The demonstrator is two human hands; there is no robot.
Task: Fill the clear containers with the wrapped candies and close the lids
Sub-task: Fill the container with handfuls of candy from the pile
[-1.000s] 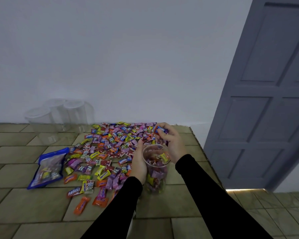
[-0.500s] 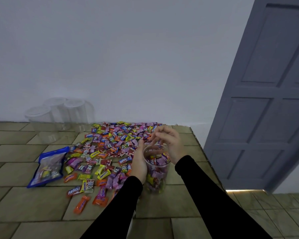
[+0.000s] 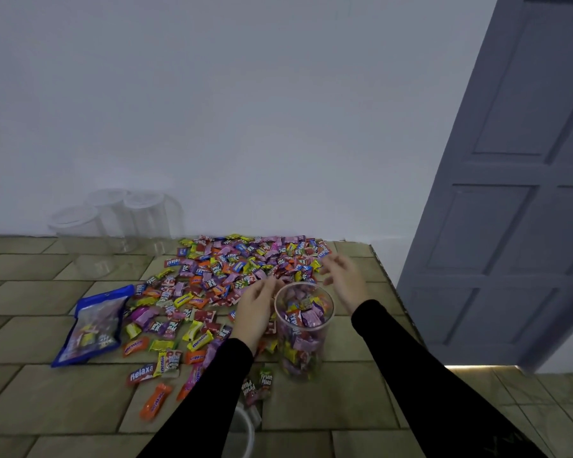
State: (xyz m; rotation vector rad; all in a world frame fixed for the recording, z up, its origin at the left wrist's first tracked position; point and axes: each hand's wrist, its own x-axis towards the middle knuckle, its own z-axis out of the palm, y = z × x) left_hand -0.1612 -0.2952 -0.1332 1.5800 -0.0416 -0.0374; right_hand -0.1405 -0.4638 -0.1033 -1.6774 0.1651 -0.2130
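The right hand (image 3: 343,279) hovers just beyond and to the right of the clear container (image 3: 303,328), fingers spread and loosely curled with nothing in them. It looks placed for another scoop from the candy pile (image 3: 242,266), which lies just behind the container. The left hand (image 3: 255,309) sits at the container's left side, close to its rim, fingers half curled; whether it touches the wall or holds a candy I cannot tell. It looks placed to steady the container.

The container stands upright on the counter (image 3: 30,401), its long axis vertical and its open mouth facing up, which lets dropped candies fall straight in. It looks filled nearly to the rim with mixed wrappers, so I judge this one close to ready for a lid.

The pile spreads behind and to the left of the container. Further left of the container lies a blue candy bag (image 3: 91,325), flat on the counter. Far behind and left of it, against the wall, stand three empty containers (image 3: 113,219), lids on, still to be filled. Near the bottom edge, in front of the container, a pale round rim (image 3: 245,434) shows partly, perhaps its lid.
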